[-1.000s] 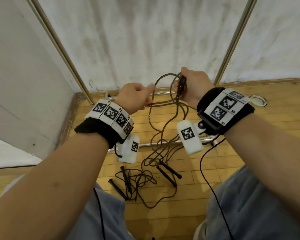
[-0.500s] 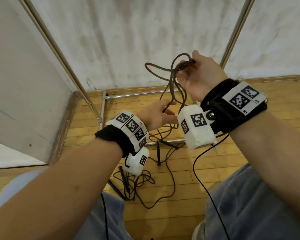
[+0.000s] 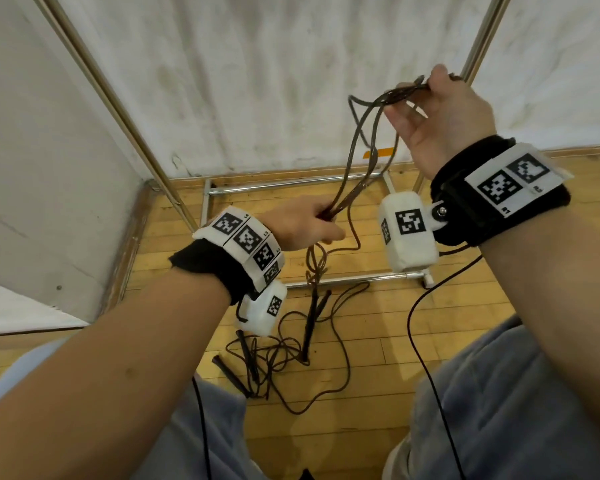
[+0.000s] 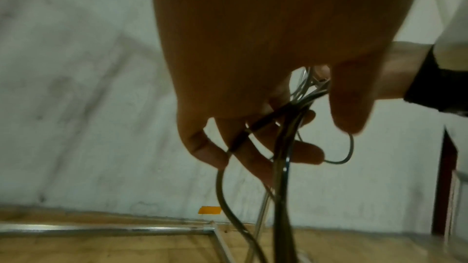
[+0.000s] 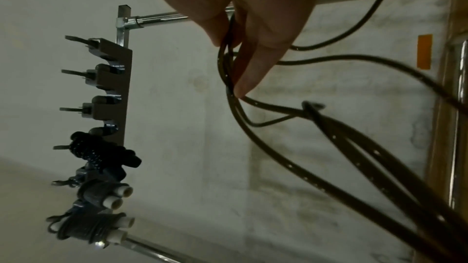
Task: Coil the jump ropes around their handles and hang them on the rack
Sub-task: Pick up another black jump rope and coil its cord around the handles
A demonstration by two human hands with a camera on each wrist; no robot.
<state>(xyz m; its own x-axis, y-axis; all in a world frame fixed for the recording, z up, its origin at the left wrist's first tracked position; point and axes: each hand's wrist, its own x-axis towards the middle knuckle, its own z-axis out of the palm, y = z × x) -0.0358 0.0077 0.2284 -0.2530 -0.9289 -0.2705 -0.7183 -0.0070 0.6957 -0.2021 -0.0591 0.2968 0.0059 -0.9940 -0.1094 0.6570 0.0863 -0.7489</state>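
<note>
The right hand (image 3: 444, 123) is up high, and its grip pinches the top of a few loops of the dark jump rope (image 3: 364, 157) between the thumb and the fingers (image 5: 255, 67). The left hand (image 3: 305, 226) is lower down, and its grip is curled round the same bunch of rope strands, which run through its fingers (image 4: 255, 153). The strands stretch in long loops between the two hands. Below the left hand the rope hangs down to the wooden floor (image 3: 378, 341). There it lies in a loose tangle (image 3: 278, 355) with thin black handles (image 3: 232, 372) in it, just in front of the person's knees. How many ropes are in the tangle is hard to tell. A shiny metal frame (image 3: 291, 183) stands on the floor by the white wall (image 3: 257, 81). In the right wrist view, a grey rack (image 5: 113, 91) with pegs is fixed to a metal bar. Some of its pegs are bare. On the others hang a dark coiled rope (image 5: 101, 155) and two wound ropes with white handle ends (image 5: 106, 199).
</note>
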